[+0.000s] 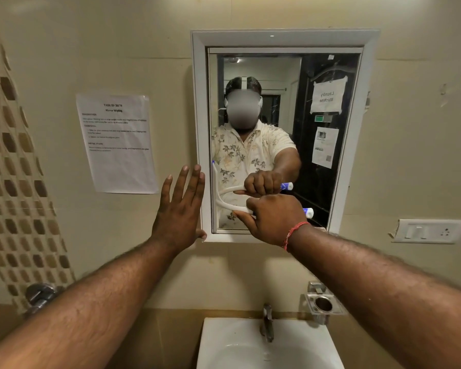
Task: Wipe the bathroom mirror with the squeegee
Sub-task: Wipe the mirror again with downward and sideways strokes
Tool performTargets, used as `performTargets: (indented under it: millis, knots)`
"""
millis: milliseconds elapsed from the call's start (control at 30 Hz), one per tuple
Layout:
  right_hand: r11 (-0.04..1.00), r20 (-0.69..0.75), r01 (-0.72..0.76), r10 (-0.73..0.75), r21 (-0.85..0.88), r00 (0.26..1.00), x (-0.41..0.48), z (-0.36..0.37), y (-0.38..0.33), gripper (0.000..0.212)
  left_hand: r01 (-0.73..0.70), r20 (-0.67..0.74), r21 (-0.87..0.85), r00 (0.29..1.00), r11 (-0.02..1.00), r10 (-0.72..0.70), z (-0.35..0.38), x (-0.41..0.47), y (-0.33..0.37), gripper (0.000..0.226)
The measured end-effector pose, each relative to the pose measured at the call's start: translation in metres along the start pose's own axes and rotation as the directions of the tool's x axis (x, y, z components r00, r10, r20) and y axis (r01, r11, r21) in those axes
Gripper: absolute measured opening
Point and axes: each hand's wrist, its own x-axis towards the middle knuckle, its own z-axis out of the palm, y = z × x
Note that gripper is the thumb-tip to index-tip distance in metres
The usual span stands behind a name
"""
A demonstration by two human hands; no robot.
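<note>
Head view, sink (218,339) below, my right hand (270,217) fisted round squeegee (232,206) handle, handle horizontal, blade upright against mirror (317,155) lower left, my left hand (180,211) spread flat, empty, on frame (198,102).

A right hand (272,217) grips a white squeegee (234,207) against the lower left of a white-framed mirror (330,75), while the left hand (180,209) rests flat, fingers spread, on the frame above a sink (216,342).

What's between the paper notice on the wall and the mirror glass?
In the head view, the left hand lies flat there, overlapping the mirror's white frame.
</note>
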Motion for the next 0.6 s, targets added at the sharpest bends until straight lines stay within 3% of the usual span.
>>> performTargets:
  millis: [367, 600]
  knots:
    - [0.996, 0.064, -0.07, 0.073, -0.049, 0.995, -0.039, -0.011, 0.059, 0.067, 0.021, 0.008, 0.018, 1.0, 1.0, -0.021, -0.005, -0.003, 0.003, 0.176]
    - [0.996, 0.029, -0.078, 0.079, -0.052, 0.996, -0.067, -0.028, 0.092, 0.047, -0.001, -0.05, -0.025, 0.999, 1.0, 0.0, -0.01, 0.001, 0.0, 0.186]
